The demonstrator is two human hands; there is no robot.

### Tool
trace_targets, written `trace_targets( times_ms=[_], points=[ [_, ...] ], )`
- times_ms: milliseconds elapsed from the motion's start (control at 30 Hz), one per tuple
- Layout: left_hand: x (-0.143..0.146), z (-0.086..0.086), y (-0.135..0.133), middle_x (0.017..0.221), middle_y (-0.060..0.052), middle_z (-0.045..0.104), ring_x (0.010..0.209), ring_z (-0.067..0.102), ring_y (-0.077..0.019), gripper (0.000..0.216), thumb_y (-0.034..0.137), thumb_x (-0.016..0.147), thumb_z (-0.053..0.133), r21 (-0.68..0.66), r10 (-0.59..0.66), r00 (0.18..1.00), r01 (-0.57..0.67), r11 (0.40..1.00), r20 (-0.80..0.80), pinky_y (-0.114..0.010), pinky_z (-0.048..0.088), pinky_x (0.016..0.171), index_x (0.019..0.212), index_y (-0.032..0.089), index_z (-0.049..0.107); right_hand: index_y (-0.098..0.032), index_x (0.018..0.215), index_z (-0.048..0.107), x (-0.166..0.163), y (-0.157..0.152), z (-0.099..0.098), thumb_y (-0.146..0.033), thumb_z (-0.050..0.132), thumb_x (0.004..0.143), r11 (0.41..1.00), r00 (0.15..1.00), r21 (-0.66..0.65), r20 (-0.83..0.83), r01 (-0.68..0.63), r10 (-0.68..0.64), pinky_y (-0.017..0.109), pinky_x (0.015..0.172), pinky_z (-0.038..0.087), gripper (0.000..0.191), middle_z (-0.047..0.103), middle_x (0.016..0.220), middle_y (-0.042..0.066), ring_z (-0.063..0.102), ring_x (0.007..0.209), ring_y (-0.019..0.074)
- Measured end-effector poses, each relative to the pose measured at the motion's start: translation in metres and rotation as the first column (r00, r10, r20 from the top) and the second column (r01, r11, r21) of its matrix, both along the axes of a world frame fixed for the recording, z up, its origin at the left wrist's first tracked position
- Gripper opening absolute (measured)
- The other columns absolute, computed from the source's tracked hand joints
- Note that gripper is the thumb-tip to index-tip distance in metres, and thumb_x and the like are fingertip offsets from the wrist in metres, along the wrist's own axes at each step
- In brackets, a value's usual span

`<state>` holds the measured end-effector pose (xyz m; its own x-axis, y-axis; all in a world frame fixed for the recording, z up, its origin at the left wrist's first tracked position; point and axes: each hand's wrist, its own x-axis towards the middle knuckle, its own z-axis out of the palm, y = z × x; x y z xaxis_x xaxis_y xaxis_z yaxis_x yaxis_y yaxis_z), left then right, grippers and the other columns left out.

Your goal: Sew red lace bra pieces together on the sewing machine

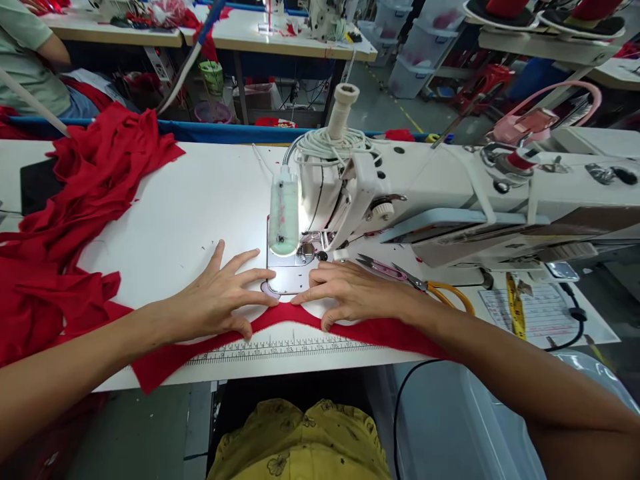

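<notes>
Red fabric strip [295,316] lies pinned under left hand [215,300] and right hand [357,293], fingers [250,275] splayed.

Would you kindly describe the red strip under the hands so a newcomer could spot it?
Find the white sewing machine on the table. In front of its needle plate, a narrow red strip lies along the printed ruler, under the left hand and right hand. Unlike the crumpled red pile at left, it is flat and peaked mid-length.
</notes>
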<state>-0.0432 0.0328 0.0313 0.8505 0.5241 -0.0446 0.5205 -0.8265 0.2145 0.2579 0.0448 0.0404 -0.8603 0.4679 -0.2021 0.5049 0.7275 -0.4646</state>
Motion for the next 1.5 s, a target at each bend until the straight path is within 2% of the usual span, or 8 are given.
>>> trace_targets(
  times_ms=[167, 433, 633, 833, 1133, 1500],
  points=[
    [-0.0005, -0.0001, 0.0013, 0.147, -0.003, 0.054, 0.142, 0.032, -0.0445, 0.054, 0.056, 0.074, 0.078, -0.015, 0.001, 1.000, -0.001, 1.000, 0.010, -0.086, 0.006, 0.104, 0.125, 0.044, 0.064, -0.033, 0.132, 0.065, 0.0019, 0.0019, -0.0051, -0.051, 0.069, 0.088, 1.000, 1.000, -0.010, -0.013, -0.016, 0.015, 0.031, 0.076, 0.029, 0.047, 0.056, 0.092, 0.002, 0.047, 0.088, 0.0199],
    [0.0005, 0.0025, 0.0006, 0.147, -0.004, 0.052, 0.144, 0.028, -0.0438, 0.050, 0.059, 0.081, 0.071, -0.118, 0.012, 1.000, -0.014, 0.993, -0.011, -0.087, -0.002, 0.103, 0.128, 0.044, 0.062, -0.036, 0.134, 0.063, -0.0015, -0.0018, 0.0006, -0.051, 0.072, 0.086, 1.000, 1.000, -0.019, 0.027, 0.016, -0.015, 0.033, 0.079, 0.033, 0.051, 0.057, 0.097, 0.004, 0.051, 0.090, 0.0215],
    [-0.0006, 0.0022, 0.0013, 0.150, -0.006, 0.050, 0.146, 0.023, -0.0452, 0.047, 0.059, 0.084, 0.066, -0.133, -0.005, 1.000, 0.004, 0.991, -0.010, -0.087, -0.002, 0.102, 0.128, 0.043, 0.062, -0.036, 0.134, 0.063, -0.0020, -0.0017, -0.0011, -0.055, 0.071, 0.085, 0.999, 0.999, -0.027, 0.049, 0.020, -0.019, 0.033, 0.076, 0.033, 0.053, 0.060, 0.099, 0.005, 0.051, 0.091, 0.0227],
    [-0.0015, 0.0005, 0.0015, 0.149, -0.006, 0.051, 0.147, 0.022, -0.0453, 0.048, 0.060, 0.083, 0.067, -0.126, -0.008, 1.000, 0.009, 0.992, 0.011, -0.086, -0.003, 0.103, 0.127, 0.042, 0.063, -0.036, 0.134, 0.063, -0.0022, -0.0017, -0.0009, -0.057, 0.069, 0.085, 0.999, 0.999, -0.033, 0.047, 0.021, -0.019, 0.033, 0.077, 0.033, 0.054, 0.060, 0.100, 0.005, 0.051, 0.091, 0.0226],
    [-0.0016, -0.0021, 0.0032, 0.146, -0.004, 0.055, 0.143, 0.030, -0.0439, 0.051, 0.061, 0.079, 0.071, -0.073, -0.008, 1.000, 0.010, 0.997, 0.027, -0.086, -0.001, 0.104, 0.127, 0.045, 0.063, -0.036, 0.132, 0.064, 0.0003, 0.0011, -0.0047, -0.049, 0.076, 0.083, 0.999, 1.000, -0.036, -0.008, -0.002, 0.002, 0.032, 0.081, 0.034, 0.052, 0.055, 0.095, 0.002, 0.050, 0.089, 0.0197],
    [-0.0019, -0.0021, 0.0039, 0.144, -0.005, 0.057, 0.142, 0.033, -0.0458, 0.056, 0.058, 0.074, 0.078, -0.004, -0.034, 0.999, 0.034, 0.999, 0.036, -0.088, 0.004, 0.101, 0.125, 0.045, 0.064, -0.033, 0.130, 0.066, 0.0014, 0.0037, -0.0075, -0.056, 0.069, 0.086, 1.000, 0.999, -0.024, -0.042, -0.012, 0.011, 0.032, 0.078, 0.033, 0.049, 0.054, 0.093, 0.003, 0.048, 0.090, 0.0205]
  ],
)
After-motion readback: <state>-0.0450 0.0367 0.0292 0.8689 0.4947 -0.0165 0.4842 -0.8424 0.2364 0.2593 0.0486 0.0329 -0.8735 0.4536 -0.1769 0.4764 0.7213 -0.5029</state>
